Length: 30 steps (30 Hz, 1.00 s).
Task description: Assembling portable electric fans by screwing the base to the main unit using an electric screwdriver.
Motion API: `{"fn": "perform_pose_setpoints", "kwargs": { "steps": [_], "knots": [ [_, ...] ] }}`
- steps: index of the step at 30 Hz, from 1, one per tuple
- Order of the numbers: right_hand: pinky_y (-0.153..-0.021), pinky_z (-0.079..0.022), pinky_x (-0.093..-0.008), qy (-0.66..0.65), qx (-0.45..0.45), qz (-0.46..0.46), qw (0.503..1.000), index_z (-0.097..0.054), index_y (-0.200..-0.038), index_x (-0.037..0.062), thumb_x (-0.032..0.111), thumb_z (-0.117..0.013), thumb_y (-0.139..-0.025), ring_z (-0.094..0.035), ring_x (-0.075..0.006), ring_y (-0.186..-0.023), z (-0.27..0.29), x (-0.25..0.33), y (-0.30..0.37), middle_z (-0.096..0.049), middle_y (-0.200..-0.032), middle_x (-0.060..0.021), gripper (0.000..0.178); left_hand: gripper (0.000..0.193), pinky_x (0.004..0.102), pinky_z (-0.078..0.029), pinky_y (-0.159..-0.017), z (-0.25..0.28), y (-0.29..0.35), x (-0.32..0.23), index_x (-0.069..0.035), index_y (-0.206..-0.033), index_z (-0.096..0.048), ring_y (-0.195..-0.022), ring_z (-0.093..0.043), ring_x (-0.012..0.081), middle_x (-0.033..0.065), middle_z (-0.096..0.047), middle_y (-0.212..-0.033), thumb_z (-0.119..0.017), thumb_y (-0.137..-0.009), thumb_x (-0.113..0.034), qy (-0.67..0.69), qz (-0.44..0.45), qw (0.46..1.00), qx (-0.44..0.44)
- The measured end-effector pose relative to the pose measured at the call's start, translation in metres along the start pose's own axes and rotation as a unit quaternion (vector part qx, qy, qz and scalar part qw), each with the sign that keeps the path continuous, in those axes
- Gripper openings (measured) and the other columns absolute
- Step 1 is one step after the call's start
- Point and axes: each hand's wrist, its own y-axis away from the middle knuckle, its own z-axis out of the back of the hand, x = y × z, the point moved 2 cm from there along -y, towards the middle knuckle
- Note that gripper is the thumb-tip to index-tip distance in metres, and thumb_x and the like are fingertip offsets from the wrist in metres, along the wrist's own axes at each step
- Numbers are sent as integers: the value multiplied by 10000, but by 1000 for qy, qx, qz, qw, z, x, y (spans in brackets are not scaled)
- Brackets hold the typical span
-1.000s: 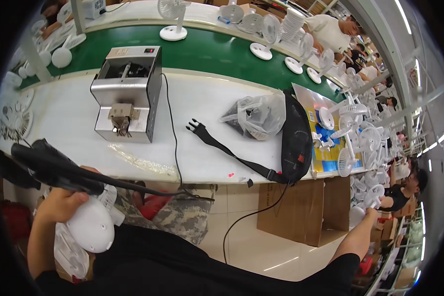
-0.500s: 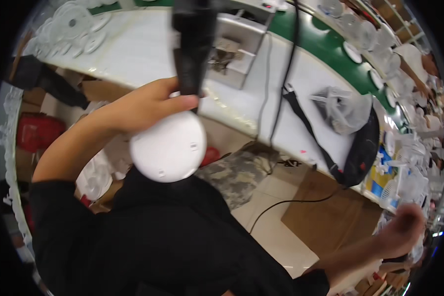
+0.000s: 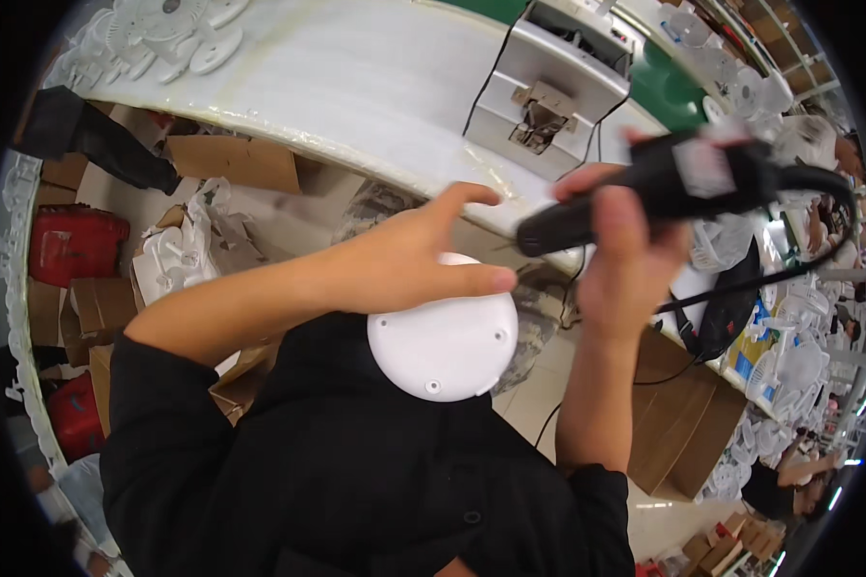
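Note:
My left hand (image 3: 416,255) is closed on a round white plastic base (image 3: 443,346), close to my torso. Its thumb lies across the upper part of the base, and one finger points out toward the bench. Several screw holes show on the base's face; the fingers underneath are hidden. Up and to the right, my right hand (image 3: 625,260) grips a black electric screwdriver (image 3: 664,188), somewhat blurred. The tool lies nearly level, its narrower end toward the left hand and apart from the base. A thick black cord (image 3: 832,240) curves from its other end.
A silver metal box (image 3: 548,96) with an opening stands on the white bench (image 3: 346,87). White fan parts (image 3: 173,34) are piled at the far left. Below the bench are cardboard boxes (image 3: 236,163) and a red case (image 3: 79,245). A black bag (image 3: 726,313) lies at the right.
My right hand has come in from the far right and taken hold of the screwdriver, which was hanging upright. My left hand has moved right with the base, whose face now looks different.

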Motion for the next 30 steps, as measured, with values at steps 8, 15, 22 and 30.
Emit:
{"fn": "perform_pose_setpoints", "kwargs": {
  "steps": [8,15,22,30],
  "knots": [
    [-660,-492,-335,-35,-24,92,995,-316,-1393,63,362,-562,-872,-551,-164,-660,25,24,-25,-581,-873,-80,650,417,300,-500,-739,3,9,87,-12,-1234,-424,-878,-579,206,175,-552,-1061,-607,-904,-188,374,104,919,-66],
    [-720,-489,-379,-94,119,107,983,-378,-1377,81,433,-542,-882,-535,-144,-691,7,24,-47,-540,-880,-50,629,337,266,-503,-765,-4,-14,103,-3,-1202,-436,-1011,-530,189,165,-513,-1142,-578,-917,-115,414,60,896,-147],
    [-708,-428,-334,-31,3,113,993,-501,-1254,91,369,-586,-826,-504,-99,-668,4,28,-66,-523,-809,-7,517,375,258,-539,-734,-12,-18,101,27,-1238,-429,-963,-575,190,173,-531,-1132,-574,-933,-136,501,166,844,-93],
    [-453,-472,-297,-113,9,218,969,-316,-1317,119,688,-292,-927,-523,-164,-444,-6,20,-106,-545,-675,-35,690,394,244,-578,-622,-10,-29,94,88,-1212,-472,-855,-633,187,197,-593,-1043,-593,-936,-166,540,193,819,0]
  ]
}}
